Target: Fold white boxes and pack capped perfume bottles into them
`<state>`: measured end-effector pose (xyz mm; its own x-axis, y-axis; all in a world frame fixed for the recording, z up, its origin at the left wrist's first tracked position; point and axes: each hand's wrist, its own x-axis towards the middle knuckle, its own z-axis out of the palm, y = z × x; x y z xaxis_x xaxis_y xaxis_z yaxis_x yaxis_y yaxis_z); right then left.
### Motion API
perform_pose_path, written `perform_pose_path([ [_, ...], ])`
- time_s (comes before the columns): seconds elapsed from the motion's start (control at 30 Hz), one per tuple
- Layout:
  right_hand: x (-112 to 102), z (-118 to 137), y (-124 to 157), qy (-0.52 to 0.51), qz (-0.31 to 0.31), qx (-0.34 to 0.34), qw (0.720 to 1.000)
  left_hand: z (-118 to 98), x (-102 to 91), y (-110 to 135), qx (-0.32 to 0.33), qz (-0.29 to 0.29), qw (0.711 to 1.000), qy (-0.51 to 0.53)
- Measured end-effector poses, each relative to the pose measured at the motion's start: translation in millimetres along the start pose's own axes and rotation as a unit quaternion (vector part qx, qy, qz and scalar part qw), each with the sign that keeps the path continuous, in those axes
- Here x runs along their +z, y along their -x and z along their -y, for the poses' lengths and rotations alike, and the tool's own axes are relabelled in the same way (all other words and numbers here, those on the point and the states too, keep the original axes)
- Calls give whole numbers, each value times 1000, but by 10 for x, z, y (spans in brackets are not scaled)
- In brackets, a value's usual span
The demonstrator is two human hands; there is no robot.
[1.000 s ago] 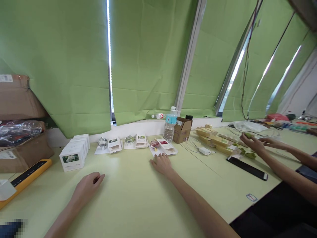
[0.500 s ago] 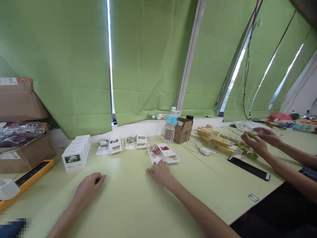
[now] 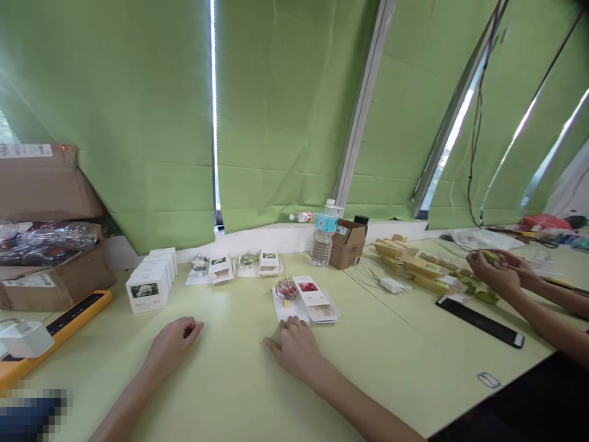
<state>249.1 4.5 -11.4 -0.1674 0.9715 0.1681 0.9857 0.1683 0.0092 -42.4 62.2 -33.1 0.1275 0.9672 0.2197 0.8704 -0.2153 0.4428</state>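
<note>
Our left hand [image 3: 172,341] is curled on the tabletop [image 3: 225,380], well left of the bottle [image 3: 322,239]; we cannot tell how closed it is, or if it holds something. Our right hand [image 3: 291,344] is half open, thumb spread, fingertips at the card [image 3: 298,309]. On this card, left of the bottle and nearer to us, lies the ornament [image 3: 286,290].

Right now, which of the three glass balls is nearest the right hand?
The pink ball, just beyond the right hand. The whitish ball and the greenish ball sit farther back, to its left.
</note>
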Motion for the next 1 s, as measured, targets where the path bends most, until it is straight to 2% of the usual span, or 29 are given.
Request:
perform_pose_path([
  [0.17,76,75,57,27,-30,-1,999,14,14,-12,5,-2,1000,8],
  [0.33,173,45,5,29,-39,40,998,8,30,-12,9,-11,1000,14],
  [0.57,134,-108,-98,3,31,97,995,20,44,-15,7,-14,1000,10],
  [0.73,56,-152,-118,-21,77,90,993,19,37,-12,8,-12,1000,11],
  [1.0,17,-60,-34,-34,87,63,994,-16,15,16,10,-13,1000,5],
])
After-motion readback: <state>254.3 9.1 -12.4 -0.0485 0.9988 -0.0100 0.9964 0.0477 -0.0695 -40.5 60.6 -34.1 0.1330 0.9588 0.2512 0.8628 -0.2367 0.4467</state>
